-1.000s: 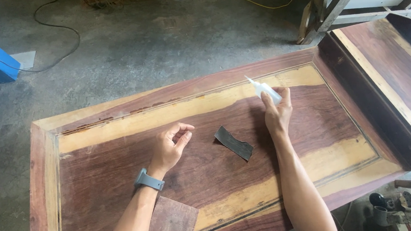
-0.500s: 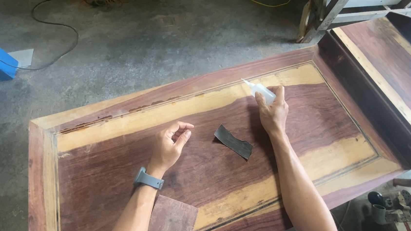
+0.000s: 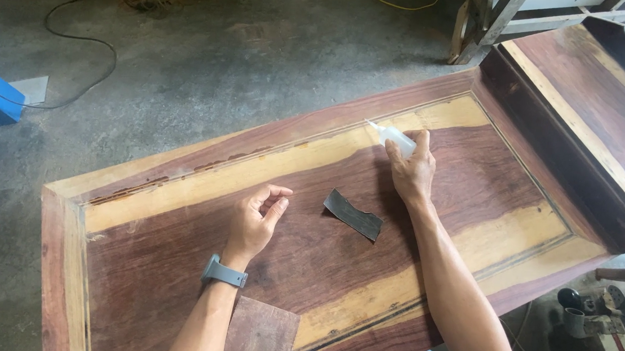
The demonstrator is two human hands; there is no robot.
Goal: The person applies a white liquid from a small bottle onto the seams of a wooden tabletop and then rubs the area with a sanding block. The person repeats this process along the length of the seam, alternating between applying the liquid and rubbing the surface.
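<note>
Over a large reddish-brown wooden door panel (image 3: pixel 475 181) lying flat in a workshop, your right hand (image 3: pixel 411 170) reaches forward with the arm stretched almost straight, wrist low and knuckles up. Its fingers are wrapped around a small translucent squeeze bottle (image 3: pixel 393 138), whose thin nozzle points away from you toward the pale yellow band of wood just inside the panel's far frame. The nozzle tip looks to be at or just above that band; whether it touches the wood cannot be told from this angle.

Your left hand (image 3: pixel 256 217) rests on the dark centre of the panel, forearm angled inward, a grey wristwatch (image 3: pixel 224 272) strapped at the wrist. That hand holds nothing: the fingers are loosely curled, the palm is turned partly upward, and the thumb sits near the fingertips.

Between your two hands, a dark strip of sandpaper (image 3: pixel 354 215) lies loose on the panel, touching neither hand. A square brown sheet of sandpaper (image 3: pixel 261 335) sits at the near edge, beside your left forearm.

Beyond the panel, a black cable (image 3: pixel 78 38) loops across the grey concrete floor (image 3: pixel 210 56), and a second wooden panel (image 3: pixel 593 101) lies at the right.
</note>
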